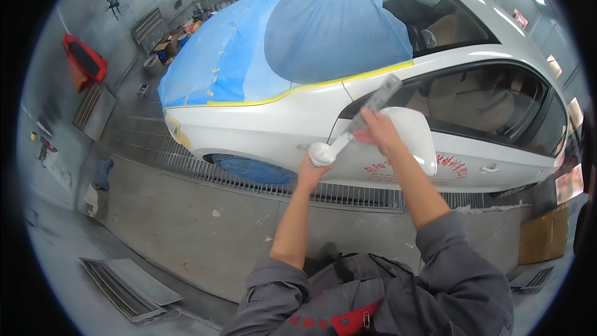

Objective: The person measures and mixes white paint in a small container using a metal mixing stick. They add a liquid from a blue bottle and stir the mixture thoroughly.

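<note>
My left hand (310,173) is wrapped round a small white cup (319,156), held out in front of the car's side. In my right hand (377,130) is a long flat grey mixing stick (384,92), gripped partway along and slanting up to the right. Its lower end is coated white and reaches into the cup. What fills the cup is white, but its depth does not show. Just behind my right hand is the white wing mirror (410,134) of the car (249,121).
Blue masking film (242,37), edged with yellow tape, covers the bonnet and windscreen. A floor grating (348,195) runs along the car. A red panel (85,61) hangs on the left wall, and a cardboard box (543,234) stands at the right. Vent panels (127,289) lie at lower left.
</note>
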A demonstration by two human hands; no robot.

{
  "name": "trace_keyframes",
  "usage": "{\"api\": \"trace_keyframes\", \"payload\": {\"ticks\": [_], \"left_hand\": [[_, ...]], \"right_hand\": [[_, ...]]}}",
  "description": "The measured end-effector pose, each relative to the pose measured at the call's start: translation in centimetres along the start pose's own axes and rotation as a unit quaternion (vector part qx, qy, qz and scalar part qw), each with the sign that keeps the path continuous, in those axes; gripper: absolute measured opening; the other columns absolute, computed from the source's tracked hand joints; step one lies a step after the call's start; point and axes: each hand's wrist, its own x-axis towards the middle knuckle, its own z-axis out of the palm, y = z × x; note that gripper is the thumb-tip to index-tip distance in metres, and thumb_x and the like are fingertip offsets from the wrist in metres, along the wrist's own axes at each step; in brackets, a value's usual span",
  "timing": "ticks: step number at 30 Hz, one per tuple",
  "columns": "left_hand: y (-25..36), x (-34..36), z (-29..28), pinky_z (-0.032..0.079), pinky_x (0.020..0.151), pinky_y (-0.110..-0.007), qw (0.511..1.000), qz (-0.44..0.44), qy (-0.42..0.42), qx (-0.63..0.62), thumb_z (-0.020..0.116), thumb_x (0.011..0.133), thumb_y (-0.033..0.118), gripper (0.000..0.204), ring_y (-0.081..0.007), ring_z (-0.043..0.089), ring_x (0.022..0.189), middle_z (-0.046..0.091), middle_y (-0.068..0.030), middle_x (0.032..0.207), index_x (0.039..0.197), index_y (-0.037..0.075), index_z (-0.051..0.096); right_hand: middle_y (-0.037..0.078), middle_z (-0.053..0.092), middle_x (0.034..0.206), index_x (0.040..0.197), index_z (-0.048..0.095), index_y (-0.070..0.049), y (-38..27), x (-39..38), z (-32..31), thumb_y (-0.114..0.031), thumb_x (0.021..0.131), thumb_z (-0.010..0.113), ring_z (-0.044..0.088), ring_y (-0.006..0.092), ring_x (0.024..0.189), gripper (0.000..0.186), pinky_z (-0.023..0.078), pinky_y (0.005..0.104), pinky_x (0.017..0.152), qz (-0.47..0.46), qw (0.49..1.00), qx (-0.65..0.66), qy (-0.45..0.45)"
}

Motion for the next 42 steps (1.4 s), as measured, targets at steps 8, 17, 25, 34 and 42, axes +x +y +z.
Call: {"api": "trace_keyframes", "payload": {"ticks": [8,17,25,34,42], "left_hand": [[-3.1,-6.2,-5.0,0.052,0.105,-0.041,0.982,-0.082,-0.137,0.099,0.097,0.066,0.016,0.083,-0.0255,0.067,0.124,0.072,-0.0102,0.131,0.141,0.008,0.06],[-3.5,-3.3,-8.1,0.051,0.108,-0.038,0.978,-0.061,-0.191,0.059,0.096,0.066,0.009,0.089,-0.0251,0.066,0.123,0.07,-0.0111,0.134,0.146,0.004,0.056],[-2.0,1.9,-8.0,0.053,0.102,-0.04,0.984,-0.07,-0.151,0.069,0.093,0.071,0.013,0.072,-0.0253,0.068,0.119,0.073,-0.0121,0.128,0.137,0.004,0.064],[-2.5,3.7,-6.6,0.054,0.103,-0.037,0.99,-0.058,-0.126,0.039,0.092,0.071,0.007,0.084,-0.0232,0.066,0.122,0.068,-0.0117,0.136,0.146,0.003,0.053],[-4.0,4.0,-6.0,0.053,0.104,-0.037,0.994,-0.04,-0.103,0.012,0.092,0.071,0.007,0.082,-0.0234,0.066,0.122,0.068,-0.012,0.136,0.144,0.001,0.054]], "right_hand": [[0.018,0.067,0.117,0.127,0.056,0.004,15.9,-15.4,2.3,-0.044,0.108,0.06,0.075,0.0303,0.097,0.051,0.066,0.0405,0.085,0.047,0.916,0.312,0.247],[0.024,0.049,0.149,0.152,0.038,0.001,21.0,-10.2,1.7,-0.048,0.109,0.057,0.065,0.0388,0.123,0.068,0.058,0.0509,0.102,0.126,0.845,0.45,0.26],[0.024,0.045,0.151,0.156,0.03,0.001,18.4,-3.6,0.7,-0.047,0.11,0.055,0.059,0.0393,0.128,0.07,0.053,0.0521,0.109,0.111,0.861,0.459,0.187],[0.023,0.056,0.135,0.143,0.042,0.0,16.9,-0.1,0.1,-0.044,0.112,0.051,0.063,0.0377,0.119,0.055,0.054,0.0512,0.106,0.123,0.865,0.453,0.178],[0.023,0.061,0.13,0.136,0.049,0.0,16.3,0.6,0.7,-0.044,0.112,0.052,0.063,0.038,0.121,0.051,0.054,0.0512,0.106,0.125,0.861,0.456,0.189]]}}
